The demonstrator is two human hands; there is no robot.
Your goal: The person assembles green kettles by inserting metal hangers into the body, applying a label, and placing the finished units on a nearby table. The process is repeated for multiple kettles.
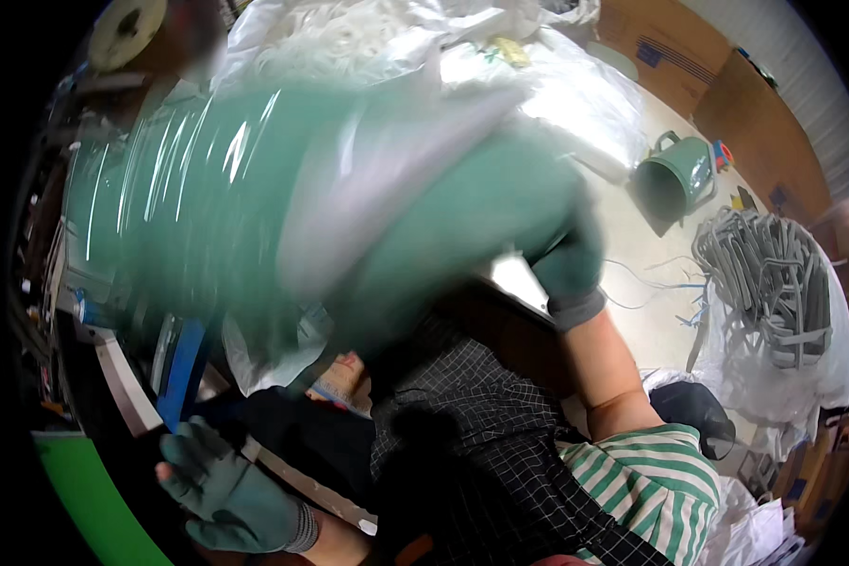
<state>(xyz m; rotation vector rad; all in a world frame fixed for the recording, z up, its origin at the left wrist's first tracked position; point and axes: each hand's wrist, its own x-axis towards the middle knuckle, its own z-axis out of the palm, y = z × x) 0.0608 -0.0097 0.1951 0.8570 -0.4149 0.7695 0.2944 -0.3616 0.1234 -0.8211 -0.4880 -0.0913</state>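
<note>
Although blur softens its whole outline, I can see that one very large, glossy green plastic object (226, 208) fills the upper middle and left of my head view, ribbed with shiny parallel streaks and crossed by a pale band. I cannot tell whether it is a single piece or several nested together. It lies above and to the left of the right hand, with its right end against or overlapping that hand, and well above the left hand.

Behind it to the right spreads a white-topped desk (651, 321), with a heap of white and clear plastic bags (585, 90) along its far side. Near the desk's right side, a bundle of bent grey loops (774, 283) sits partly wrapped in clear plastic.

At the lower left I see the left hand (241, 500) in a dark green glove with a grey knitted cuff, its fingers spread and loosely bent, nothing visible in its grasp, apart from the green object. The right hand (573, 259), gloved alike, merges into the blur at its fingers, so I cannot tell how far they close or whether they grip.

Smaller still, a green plastic mug with a handle (679, 179) lies tipped on the desk, and thin blue and white strands (665, 284) lie nearer the right hand.
</note>
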